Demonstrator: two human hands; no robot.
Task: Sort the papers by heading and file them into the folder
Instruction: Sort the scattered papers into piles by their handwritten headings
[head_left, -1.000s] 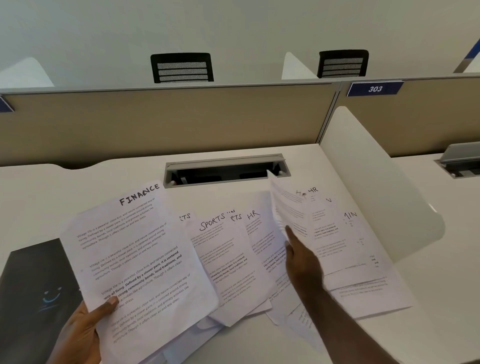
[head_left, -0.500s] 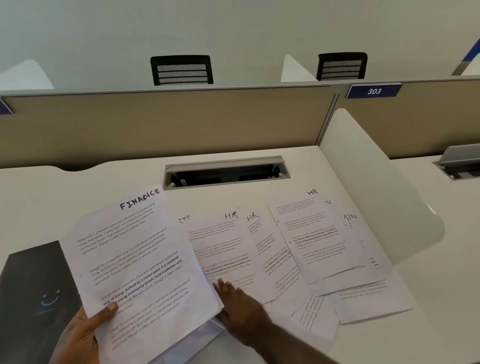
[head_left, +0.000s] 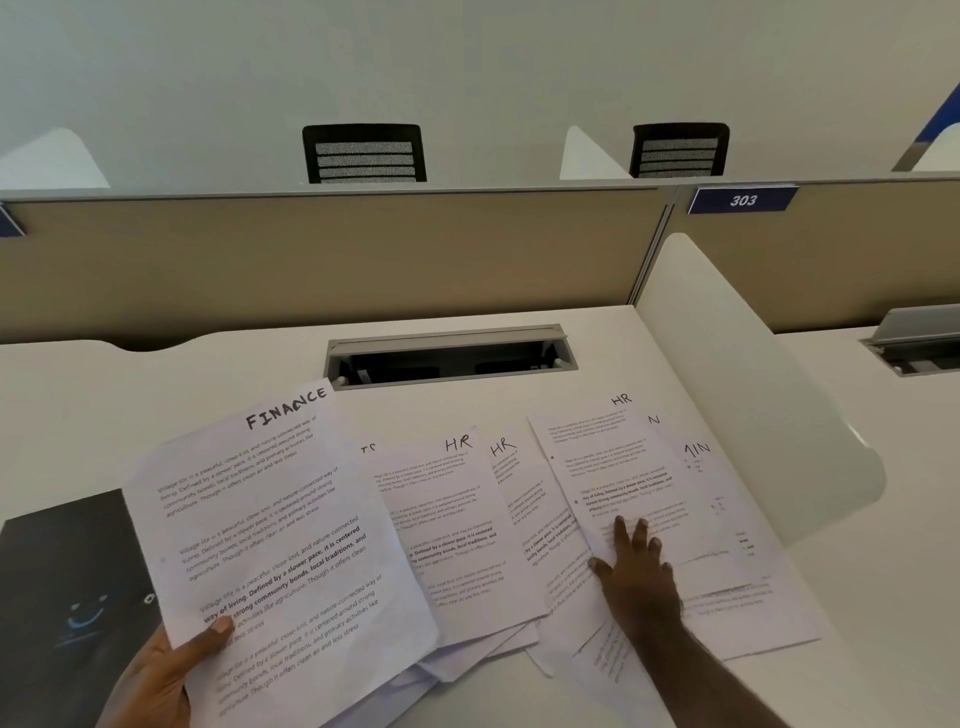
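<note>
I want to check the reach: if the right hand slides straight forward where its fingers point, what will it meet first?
The right hand lies flat on the rightmost HR sheet, fingers pointing up the desk. It would probably cross that sheet first, then bare desk.

**Papers and folder: items on desk**

FINANCE sheet (head_left: 270, 530): white printed page, handwritten heading at top, tilted clockwise, raised over the pile.
HR sheet, centre (head_left: 447, 525): flat, heading handwritten, partly covered at its left edge.
Second HR sheet (head_left: 511, 483): mostly overlapped, a narrow strip showing.
HR sheet, right (head_left: 608, 467): flat, tilted, topping sheets whose headings are cut off.
Further sheets (head_left: 467, 660): fanned beneath, headings hidden.
Folder (head_left: 62, 597): black, closed, blue smile mark, far left.
</note>
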